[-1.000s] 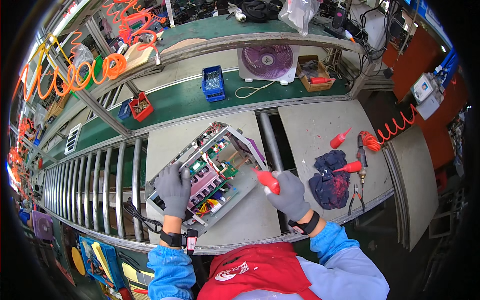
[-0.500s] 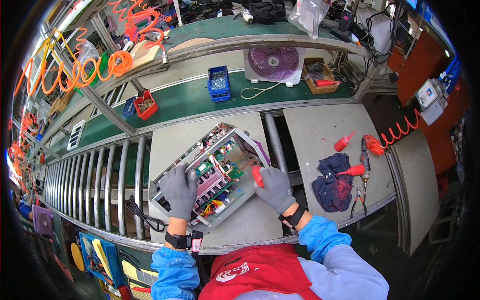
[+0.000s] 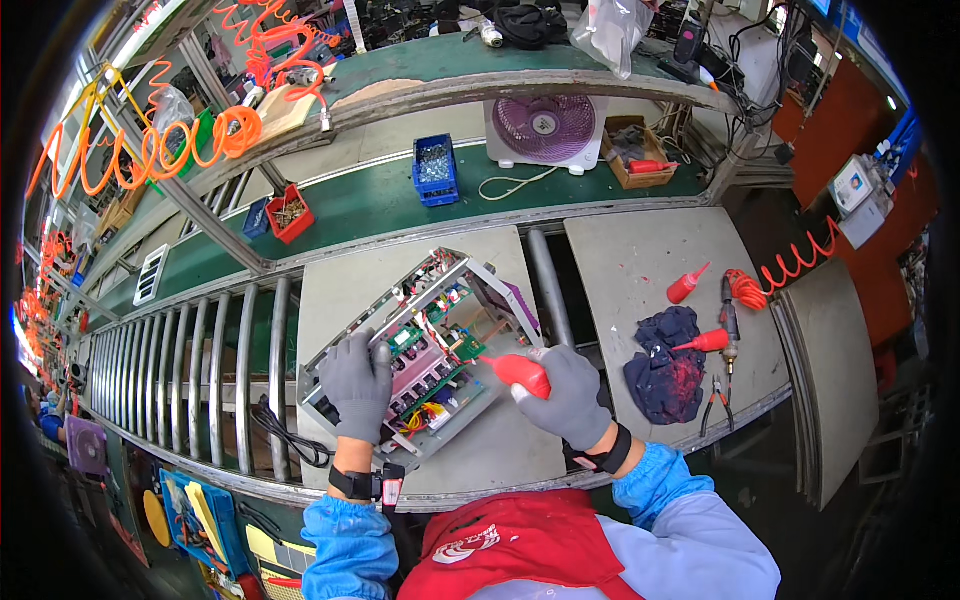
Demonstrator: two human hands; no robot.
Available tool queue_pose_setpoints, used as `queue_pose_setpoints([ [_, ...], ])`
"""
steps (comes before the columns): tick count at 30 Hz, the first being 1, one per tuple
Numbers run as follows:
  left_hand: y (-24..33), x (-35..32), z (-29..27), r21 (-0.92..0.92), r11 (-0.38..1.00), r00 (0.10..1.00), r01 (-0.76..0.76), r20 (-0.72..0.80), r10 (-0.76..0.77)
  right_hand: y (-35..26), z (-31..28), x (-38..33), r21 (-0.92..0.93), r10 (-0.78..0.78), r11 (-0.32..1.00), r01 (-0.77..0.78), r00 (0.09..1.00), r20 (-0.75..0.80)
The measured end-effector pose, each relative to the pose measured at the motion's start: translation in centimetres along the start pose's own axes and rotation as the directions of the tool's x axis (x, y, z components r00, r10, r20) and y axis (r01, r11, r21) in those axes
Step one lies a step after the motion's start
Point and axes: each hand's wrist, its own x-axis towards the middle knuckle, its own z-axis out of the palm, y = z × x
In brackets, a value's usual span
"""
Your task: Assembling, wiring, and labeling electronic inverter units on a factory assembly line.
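Observation:
An open metal chassis (image 3: 465, 398) with green circuit boards (image 3: 466, 346), a row of black components and coloured wires lies slantwise on a pale board in front of me. My left hand (image 3: 358, 383), in a grey glove, grips its left side with the fingers over the edge. In my gloved right hand (image 3: 570, 392) is a red squeeze bottle (image 3: 524, 375), closed in by the fingers. Its thin nozzle points left, at the circuit boards inside the chassis; whether the tip touches anything is too small to tell.
On the right board lie a dark rag (image 3: 664, 365), two more red bottles (image 3: 686, 285), a power screwdriver (image 3: 730, 320) and pliers (image 3: 716, 405). Metal rollers (image 3: 246, 375) run left, near a black cable (image 3: 290, 436). Behind stand a blue bin (image 3: 434, 172), a red bin (image 3: 289, 214) and a purple fan (image 3: 545, 130).
My right hand has drawn back toward the right and slightly down from the chassis, tilting the red bottle so its length and nozzle now show. The left hand stays put.

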Motion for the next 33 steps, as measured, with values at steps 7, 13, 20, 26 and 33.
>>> queue_pose_setpoints([
  [7, -0.2, -0.2, 0.0, 0.033, 0.999, 1.0, -0.001, 0.026, 0.0, -1.2, -0.5, 1.1, 0.026, -0.005, 1.0, 0.005, 1.0, -0.004],
  [13, 0.4, -0.2, -0.3, 0.04, 0.999, 0.999, 0.021, 0.049, -0.023, 0.5, 2.6, 1.3, 0.043, 0.049, 0.998, -0.049, 0.999, -0.003],
  [20, 0.3, -0.5, -0.5, 0.045, 0.999, 0.999, 0.014, 0.051, -0.017, 0.6, 4.3, 1.4, 0.016, 0.08, 0.997, -0.081, 0.997, 0.014],
  [26, 1.1, -0.4, -1.1, 0.036, 0.999, 0.998, 0.025, 0.063, -0.028, 1.4, 5.3, 0.8, 0.018, 0.078, 0.997, -0.078, 0.997, -0.005],
  [33, 1.1, -0.4, -1.1, 0.037, 0.999, 1.0, 0.0, 0.028, -0.001, 1.4, 5.3, 1.2, 0.021, 0.055, 0.998, -0.055, 0.998, 0.015],
])
